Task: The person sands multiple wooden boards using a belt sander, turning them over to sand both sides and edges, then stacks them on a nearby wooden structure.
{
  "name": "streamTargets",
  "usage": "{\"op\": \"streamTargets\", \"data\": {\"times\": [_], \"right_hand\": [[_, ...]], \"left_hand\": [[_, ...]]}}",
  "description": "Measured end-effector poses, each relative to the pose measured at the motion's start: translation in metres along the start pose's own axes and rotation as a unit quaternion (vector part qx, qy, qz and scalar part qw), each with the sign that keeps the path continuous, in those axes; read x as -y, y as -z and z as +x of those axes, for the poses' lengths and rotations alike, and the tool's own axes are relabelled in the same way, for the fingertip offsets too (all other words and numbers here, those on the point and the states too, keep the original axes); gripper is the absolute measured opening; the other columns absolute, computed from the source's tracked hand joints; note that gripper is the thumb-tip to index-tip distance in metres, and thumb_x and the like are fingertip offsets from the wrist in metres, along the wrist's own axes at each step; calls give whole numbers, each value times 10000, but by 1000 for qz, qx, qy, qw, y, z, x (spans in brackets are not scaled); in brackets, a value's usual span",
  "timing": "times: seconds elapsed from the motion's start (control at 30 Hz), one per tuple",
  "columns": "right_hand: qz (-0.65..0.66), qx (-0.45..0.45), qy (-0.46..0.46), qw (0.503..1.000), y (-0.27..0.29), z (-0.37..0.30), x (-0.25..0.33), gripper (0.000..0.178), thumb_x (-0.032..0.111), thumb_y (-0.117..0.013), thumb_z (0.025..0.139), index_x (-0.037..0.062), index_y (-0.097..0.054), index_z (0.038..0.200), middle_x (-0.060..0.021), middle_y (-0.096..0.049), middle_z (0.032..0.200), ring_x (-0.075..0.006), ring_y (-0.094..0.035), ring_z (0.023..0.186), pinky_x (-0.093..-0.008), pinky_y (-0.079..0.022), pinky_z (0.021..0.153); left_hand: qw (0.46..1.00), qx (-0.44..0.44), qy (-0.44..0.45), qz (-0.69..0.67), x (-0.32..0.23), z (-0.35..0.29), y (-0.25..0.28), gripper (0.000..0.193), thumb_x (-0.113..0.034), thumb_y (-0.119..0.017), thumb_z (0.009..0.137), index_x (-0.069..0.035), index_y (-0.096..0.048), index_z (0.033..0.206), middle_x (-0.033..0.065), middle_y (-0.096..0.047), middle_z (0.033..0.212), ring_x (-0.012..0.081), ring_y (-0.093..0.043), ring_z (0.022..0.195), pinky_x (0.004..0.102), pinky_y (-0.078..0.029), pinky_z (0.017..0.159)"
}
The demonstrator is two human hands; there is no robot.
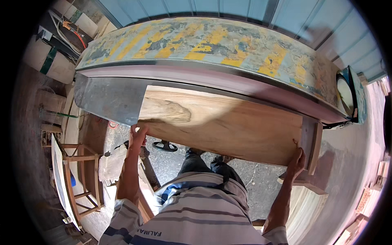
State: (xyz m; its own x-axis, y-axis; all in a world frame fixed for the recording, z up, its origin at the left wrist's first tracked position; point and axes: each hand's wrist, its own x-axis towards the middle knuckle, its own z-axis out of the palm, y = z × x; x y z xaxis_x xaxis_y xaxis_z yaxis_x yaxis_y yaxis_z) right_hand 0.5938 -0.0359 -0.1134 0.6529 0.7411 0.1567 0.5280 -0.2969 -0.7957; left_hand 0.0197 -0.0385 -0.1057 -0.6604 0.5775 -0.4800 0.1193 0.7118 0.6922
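Observation:
A wide wooden board [228,126] with a dark swirl in its grain lies flat along a long grey metal table [108,96], its near edge towards me. My left hand [139,134] grips the board's near left corner, thumb on top and fingers curled at the edge. At the near right corner, my right hand [297,161] is closed on the board's edge. The undersides of both grips are hidden. Just beyond the board's right end stands a narrow wooden strip [315,149].
Behind the board runs a pinkish vertical band [183,77] under a long cover [204,43] with worn yellow stripes. A black handwheel [164,146] sits below the table. A wooden frame stand [83,175] is at left, and pale stacked boards [306,208] are at lower right.

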Motion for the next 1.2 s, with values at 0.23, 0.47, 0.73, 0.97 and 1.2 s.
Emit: {"op": "streamTargets", "data": {"times": [0.23, 0.47, 0.73, 0.97, 1.2], "right_hand": [[69, -47, 2, 996, -17, 11, 15, 367, 309, -502, 911, -12, -588, 1066, -120, -616, 991, -195, -551, 907, -301, -427, 823], [178, -63, -26, 982, -29, 24, 13, 417, 346, -498, 912, -43, -577, 1040, -97, -605, 994, -168, -550, 919, -293, -431, 839], [147, -92, -32, 984, -31, 21, 28, 401, 359, -516, 901, -23, -602, 983, -59, -604, 928, -140, -523, 811, -277, -428, 757], [370, -61, -18, 927, -55, 0, 28, 295, 254, -490, 923, -12, -617, 924, -46, -616, 877, -124, -517, 788, -264, -420, 737], [274, -76, -105, 953, -86, -33, 60, 243, 213, -507, 915, 1, -622, 944, -49, -621, 915, -119, -543, 867, -269, -433, 777]], "left_hand": [[999, -5, -32, 15, -11, 12, -8, 650, -372, -690, 700, -15, -410, 1166, 27, -479, 582, 97, -432, 412, 239, -330, 335], [999, -10, -47, -19, -31, 16, -22, 714, -385, -720, 674, -5, -409, 1193, 46, -511, 651, 100, -421, 414, 240, -300, 337], [999, -13, -49, -15, -33, 15, -19, 737, -414, -735, 673, -43, -396, 1212, 20, -492, 632, 71, -401, 403, 216, -282, 323], [999, 1, -31, -21, -6, 76, 5, 664, -320, -743, 689, -105, -385, 1206, 47, -546, 693, 111, -484, 477, 244, -378, 371], [999, -11, -36, -22, -4, 106, 43, 601, -436, -700, 717, -124, -436, 1158, -41, -390, 507, 44, -321, 364, 197, -208, 321]]}}
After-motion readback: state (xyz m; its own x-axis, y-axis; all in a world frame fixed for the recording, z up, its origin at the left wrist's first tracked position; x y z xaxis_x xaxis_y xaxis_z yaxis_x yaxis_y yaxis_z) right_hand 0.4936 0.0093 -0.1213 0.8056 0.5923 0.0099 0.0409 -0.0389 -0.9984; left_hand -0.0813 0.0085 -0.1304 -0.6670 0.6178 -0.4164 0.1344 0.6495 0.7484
